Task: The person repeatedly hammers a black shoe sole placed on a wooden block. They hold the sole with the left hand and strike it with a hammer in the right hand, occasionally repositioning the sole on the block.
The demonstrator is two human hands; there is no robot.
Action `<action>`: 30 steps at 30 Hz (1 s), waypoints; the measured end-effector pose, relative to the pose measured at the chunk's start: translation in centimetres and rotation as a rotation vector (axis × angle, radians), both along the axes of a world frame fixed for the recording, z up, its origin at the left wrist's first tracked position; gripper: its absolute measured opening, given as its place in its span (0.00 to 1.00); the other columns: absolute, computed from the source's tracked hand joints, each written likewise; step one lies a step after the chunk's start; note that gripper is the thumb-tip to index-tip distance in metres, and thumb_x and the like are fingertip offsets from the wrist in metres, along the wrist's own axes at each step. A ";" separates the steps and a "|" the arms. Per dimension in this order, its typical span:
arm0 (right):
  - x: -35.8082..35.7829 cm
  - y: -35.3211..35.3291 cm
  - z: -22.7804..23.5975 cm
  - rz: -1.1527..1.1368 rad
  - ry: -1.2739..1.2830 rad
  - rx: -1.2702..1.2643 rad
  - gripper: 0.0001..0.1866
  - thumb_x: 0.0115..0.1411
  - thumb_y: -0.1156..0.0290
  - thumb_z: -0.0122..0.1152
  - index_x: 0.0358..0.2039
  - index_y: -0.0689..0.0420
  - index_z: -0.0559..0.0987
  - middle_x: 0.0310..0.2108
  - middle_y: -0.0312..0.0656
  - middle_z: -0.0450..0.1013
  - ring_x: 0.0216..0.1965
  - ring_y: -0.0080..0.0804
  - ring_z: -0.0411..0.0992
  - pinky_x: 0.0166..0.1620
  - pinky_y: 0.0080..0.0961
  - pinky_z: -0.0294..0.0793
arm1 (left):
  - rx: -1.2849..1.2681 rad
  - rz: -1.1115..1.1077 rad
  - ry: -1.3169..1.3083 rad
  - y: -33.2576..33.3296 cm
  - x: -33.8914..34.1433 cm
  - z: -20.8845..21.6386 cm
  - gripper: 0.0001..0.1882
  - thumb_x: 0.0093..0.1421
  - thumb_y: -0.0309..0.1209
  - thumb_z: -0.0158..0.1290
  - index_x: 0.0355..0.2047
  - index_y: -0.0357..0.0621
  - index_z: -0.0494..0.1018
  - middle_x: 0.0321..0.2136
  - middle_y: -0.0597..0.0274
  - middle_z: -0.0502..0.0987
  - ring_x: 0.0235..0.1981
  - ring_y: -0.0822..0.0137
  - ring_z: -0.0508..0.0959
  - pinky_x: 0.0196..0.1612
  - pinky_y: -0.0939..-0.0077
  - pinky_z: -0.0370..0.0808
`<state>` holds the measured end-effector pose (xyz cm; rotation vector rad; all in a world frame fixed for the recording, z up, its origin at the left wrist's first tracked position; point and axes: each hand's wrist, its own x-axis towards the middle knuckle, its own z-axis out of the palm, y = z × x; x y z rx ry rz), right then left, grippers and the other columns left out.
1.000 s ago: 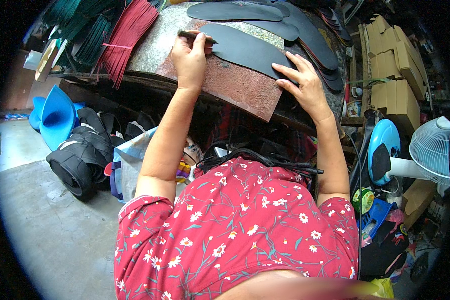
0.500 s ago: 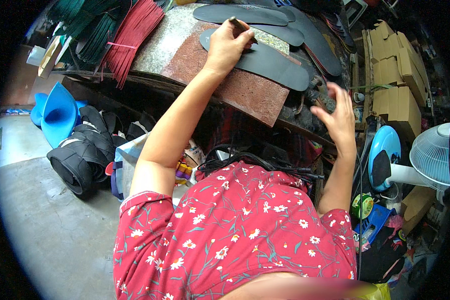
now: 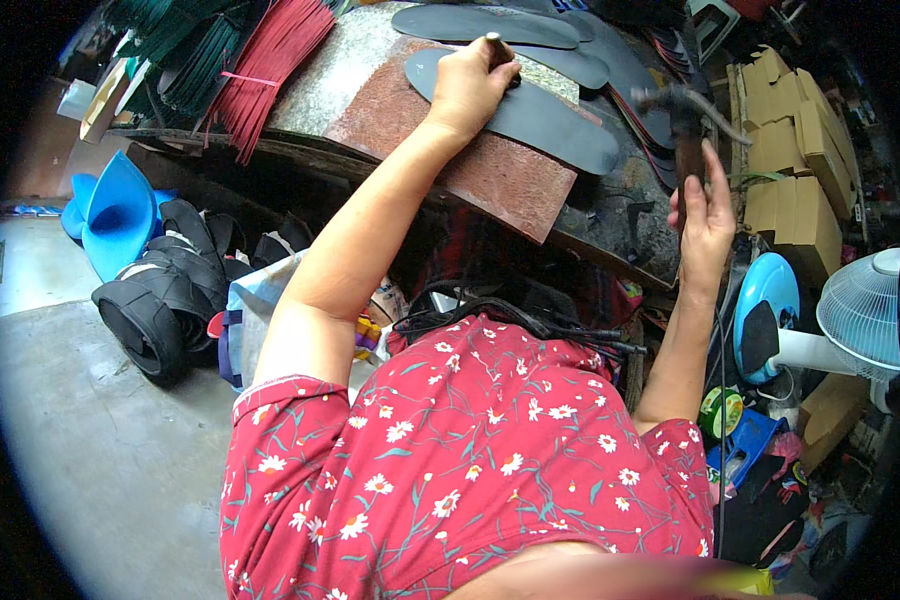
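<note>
- Workpiece: the long, flat, black sole-shaped sheet (image 3: 560, 130) lies aslant on a rough, reddish-brown slab (image 3: 505, 195), its right end reaching past the slab's edge, upon the dark, worn bench (image 3: 620, 225).
- Left hand (image 3: 473, 90): your fingers grip a slim rod tool with a pale metal end (image 3: 493, 40), held over the middle of the sheet; its lower tip is hidden, so contact cannot be confirmed.
- Right hand (image 3: 705, 225): your fingers wrap the dark handle of a hammer with a blurred metal head (image 3: 688, 150), well apart from the rod.
- Technique, rod: the paired grips suggest a tapping step. Keep the rod square to the sheet, with the slab beneath its tip; a leaning rod would probably skid.
- Technique, hammer: meet the pale end flat and centred, keeping your fingertips below it. The sheet may creep when struck, so steady it with the left hand's edge.
- Left arm: your forearm rises diagonally from lower left, crossing the slab's near edge.
- Right arm: your forearm stands nearly vertical in view, the wrist almost straight, the hammer head beyond the knuckles at the bench's right side.
</note>
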<state>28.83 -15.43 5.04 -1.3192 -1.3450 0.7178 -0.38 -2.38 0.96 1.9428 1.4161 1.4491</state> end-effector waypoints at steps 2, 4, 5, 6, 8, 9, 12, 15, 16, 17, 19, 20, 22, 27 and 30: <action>-2.0 0.4 2.6 0.031 -0.048 0.219 0.24 0.68 0.66 0.56 0.63 0.47 0.69 0.27 0.31 0.72 0.24 0.13 0.65 0.29 0.12 0.69 | 0.162 0.046 0.217 -0.1 0.4 0.3 0.11 0.58 0.32 0.60 0.38 0.42 0.75 0.29 0.48 0.80 0.32 0.51 0.82 0.35 0.64 0.77; -4.1 1.3 4.0 0.047 -0.015 0.406 0.24 0.68 0.66 0.56 0.64 0.45 0.68 0.28 0.31 0.72 0.25 0.12 0.64 0.30 0.11 0.70 | 0.193 0.054 0.346 -0.3 1.1 0.5 0.11 0.59 0.33 0.59 0.38 0.41 0.73 0.28 0.48 0.79 0.32 0.48 0.81 0.35 0.61 0.77; -5.0 1.5 4.1 0.032 -0.039 0.398 0.24 0.67 0.66 0.57 0.63 0.44 0.69 0.33 0.37 0.78 0.26 0.19 0.72 0.33 0.18 0.75 | 0.242 0.063 0.398 -0.4 1.3 0.5 0.11 0.59 0.33 0.58 0.38 0.41 0.73 0.27 0.48 0.79 0.31 0.47 0.80 0.35 0.59 0.77; -6.0 2.5 4.0 0.023 -0.245 0.448 0.24 0.66 0.64 0.58 0.63 0.43 0.70 0.37 0.40 0.79 0.29 0.27 0.76 0.35 0.24 0.76 | 0.346 0.015 0.366 -0.5 1.6 0.5 0.10 0.60 0.33 0.56 0.38 0.42 0.71 0.26 0.48 0.78 0.30 0.46 0.79 0.34 0.57 0.76; -6.7 2.9 3.1 0.032 -0.441 0.277 0.23 0.65 0.57 0.57 0.61 0.37 0.70 0.42 0.46 0.79 0.37 0.43 0.79 0.38 0.33 0.77 | 0.311 0.031 0.415 -0.8 1.8 0.3 0.09 0.60 0.33 0.56 0.37 0.42 0.71 0.26 0.48 0.78 0.31 0.46 0.79 0.34 0.57 0.76; -6.5 2.8 2.6 0.020 -0.479 0.087 0.23 0.65 0.55 0.56 0.61 0.34 0.71 0.42 0.47 0.79 0.39 0.46 0.79 0.39 0.35 0.77 | 0.306 0.039 0.437 -0.8 1.8 0.3 0.09 0.60 0.32 0.56 0.36 0.42 0.71 0.27 0.48 0.79 0.31 0.46 0.79 0.35 0.58 0.77; -5.2 2.4 1.0 -0.045 -0.724 0.017 0.22 0.65 0.52 0.55 0.60 0.30 0.71 0.43 0.47 0.78 0.40 0.50 0.78 0.39 0.40 0.77 | 0.153 0.117 0.231 -0.8 1.4 -0.2 0.08 0.60 0.30 0.57 0.36 0.41 0.72 0.28 0.48 0.80 0.30 0.50 0.81 0.34 0.63 0.78; -4.6 2.3 -0.1 -0.067 -0.838 -0.093 0.22 0.65 0.52 0.54 0.59 0.29 0.71 0.43 0.47 0.79 0.39 0.50 0.78 0.39 0.41 0.77 | -0.080 0.049 -0.178 -0.3 0.9 -0.5 0.06 0.61 0.27 0.56 0.36 0.37 0.73 0.28 0.54 0.81 0.30 0.63 0.83 0.34 0.72 0.81; -4.6 2.4 -0.3 -0.070 -0.836 -0.067 0.21 0.65 0.52 0.54 0.59 0.29 0.71 0.42 0.46 0.79 0.39 0.50 0.78 0.39 0.41 0.77 | -0.183 0.005 -0.391 -0.1 0.8 -0.5 0.06 0.61 0.26 0.56 0.36 0.36 0.74 0.28 0.56 0.82 0.30 0.67 0.83 0.34 0.75 0.81; -4.8 2.4 -0.4 -0.072 -0.833 -0.045 0.21 0.65 0.52 0.54 0.59 0.29 0.71 0.42 0.46 0.79 0.39 0.50 0.78 0.39 0.42 0.77 | -0.200 -0.034 -0.447 0.1 0.8 -0.6 0.06 0.61 0.26 0.57 0.35 0.35 0.74 0.28 0.56 0.82 0.30 0.69 0.83 0.33 0.76 0.81; -5.1 2.5 -0.2 -0.070 -0.804 -0.076 0.21 0.65 0.52 0.55 0.59 0.29 0.72 0.42 0.47 0.79 0.39 0.49 0.78 0.40 0.40 0.77 | -0.206 -0.108 -0.563 0.3 0.7 -0.7 0.06 0.59 0.24 0.57 0.34 0.34 0.75 0.28 0.56 0.82 0.29 0.72 0.83 0.30 0.78 0.81; -5.2 2.5 0.1 -0.071 -0.791 -0.092 0.21 0.65 0.52 0.55 0.59 0.30 0.72 0.42 0.47 0.79 0.39 0.49 0.79 0.40 0.39 0.77 | -0.236 -0.097 -0.451 0.4 0.6 -0.6 0.07 0.59 0.26 0.58 0.34 0.35 0.75 0.27 0.54 0.82 0.28 0.69 0.83 0.31 0.76 0.80; -5.3 2.2 1.0 -0.059 -0.699 -0.044 0.21 0.64 0.53 0.56 0.59 0.32 0.73 0.42 0.48 0.79 0.38 0.47 0.79 0.40 0.36 0.77 | -0.179 -0.072 -0.261 0.4 0.5 -0.6 0.08 0.60 0.26 0.58 0.37 0.35 0.74 0.29 0.56 0.82 0.31 0.71 0.83 0.35 0.76 0.81; -5.3 1.7 3.3 0.030 -0.259 0.386 0.23 0.64 0.64 0.60 0.60 0.42 0.73 0.50 0.48 0.76 0.39 0.36 0.80 0.43 0.27 0.76 | 0.072 -0.005 0.131 -0.3 1.0 -0.1 0.09 0.59 0.28 0.58 0.38 0.39 0.73 0.30 0.51 0.81 0.31 0.58 0.83 0.36 0.68 0.79; -5.7 2.2 3.2 0.056 -0.399 0.460 0.24 0.64 0.66 0.60 0.61 0.43 0.72 0.54 0.46 0.74 0.45 0.37 0.79 0.47 0.28 0.76 | 0.301 -0.002 0.361 -0.7 2.4 0.1 0.09 0.58 0.30 0.57 0.37 0.41 0.71 0.29 0.47 0.79 0.33 0.44 0.80 0.37 0.60 0.77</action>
